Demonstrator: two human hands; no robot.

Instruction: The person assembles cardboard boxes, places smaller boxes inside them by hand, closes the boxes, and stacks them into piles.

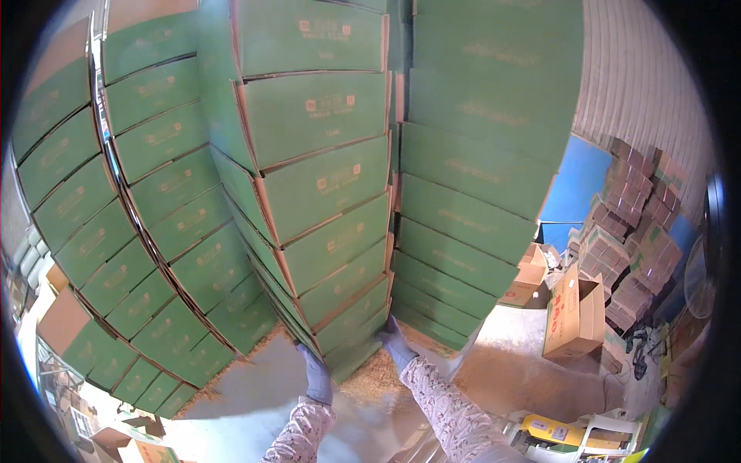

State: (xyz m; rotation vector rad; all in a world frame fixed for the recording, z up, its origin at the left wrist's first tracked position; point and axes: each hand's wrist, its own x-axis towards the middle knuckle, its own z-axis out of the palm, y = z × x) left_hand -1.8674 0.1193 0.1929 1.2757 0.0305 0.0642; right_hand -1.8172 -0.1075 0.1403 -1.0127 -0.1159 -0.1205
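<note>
A tall column of green cardboard cartons stands right in front of me. My left hand, in a grey glove, is at the left lower corner of the lowest visible green carton in that column. My right hand, gloved alike, grips the same carton's right lower corner. Its fingers are partly hidden behind the edge. Whether this carton rests on the floor or is lifted a little, I cannot tell. Both forearms wear pale patterned sleeves.
Green carton stacks rise at left and right. Brown debris lies on the floor. At right are an open brown box, bundles of flat cardboard and a blue panel. A yellow and white machine stands lower right.
</note>
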